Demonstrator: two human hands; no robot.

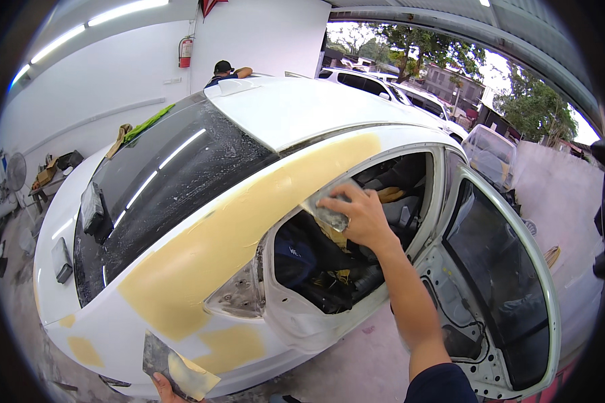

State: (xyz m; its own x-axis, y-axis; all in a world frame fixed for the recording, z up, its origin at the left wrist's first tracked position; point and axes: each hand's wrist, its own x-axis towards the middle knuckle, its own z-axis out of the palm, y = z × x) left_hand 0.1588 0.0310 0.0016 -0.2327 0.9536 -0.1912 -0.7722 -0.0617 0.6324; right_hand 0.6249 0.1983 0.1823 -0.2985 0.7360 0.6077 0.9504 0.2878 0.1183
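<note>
A white car stands before me, with a long band of yellowish body filler running along its rear pillar and roof edge. My right hand is closed around a flat grey putty spreader, slightly blurred, at the upper edge of the rear door opening. It overlaps the filler band's edge in view; whether it touches cannot be made out. At the lower left, my left hand grips a dark, flat mixing board with yellowish filler smeared on it. The board is over the rear fender, near smaller filler patches.
The rear door hangs open at my right. Dark blocks lie on the rear window and trunk, with a green cloth beyond. Another person leans at the car's far side. A fan stands far left.
</note>
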